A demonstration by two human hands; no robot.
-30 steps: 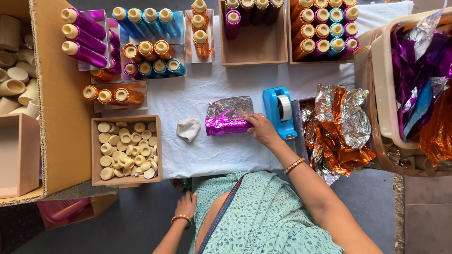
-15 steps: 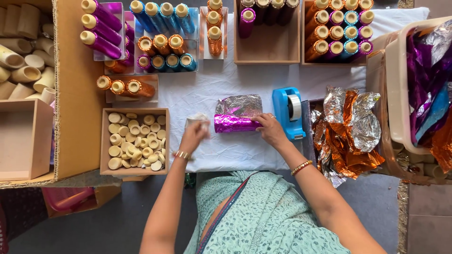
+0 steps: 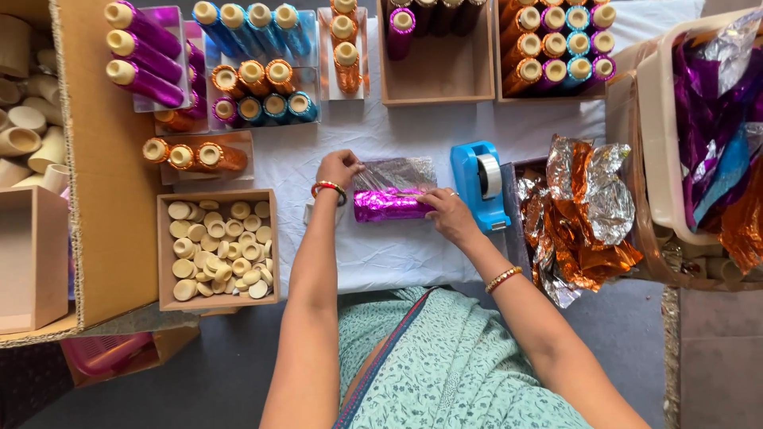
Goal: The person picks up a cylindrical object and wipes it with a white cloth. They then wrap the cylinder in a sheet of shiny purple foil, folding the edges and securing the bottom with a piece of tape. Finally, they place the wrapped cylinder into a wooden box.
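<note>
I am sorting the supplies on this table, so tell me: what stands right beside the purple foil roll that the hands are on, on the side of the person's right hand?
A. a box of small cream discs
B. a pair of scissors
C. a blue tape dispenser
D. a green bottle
C: the blue tape dispenser stands just past the right hand, next to the purple foil roll.

Left hand [image 3: 340,168]: one second earlier it rested low at the person's lap, off the bench. Half a second ago it had reached the white cloth beside the small crumpled white piece. It now sits at the left end of the magenta foil-wrapped tube [image 3: 391,204], fingers on the loose foil sheet [image 3: 395,174] above it.

Right hand [image 3: 447,214]: moved slightly down the tube's right end, fingertips now pressing the roll.

The crumpled white piece is now largely hidden behind the left forearm.
</note>
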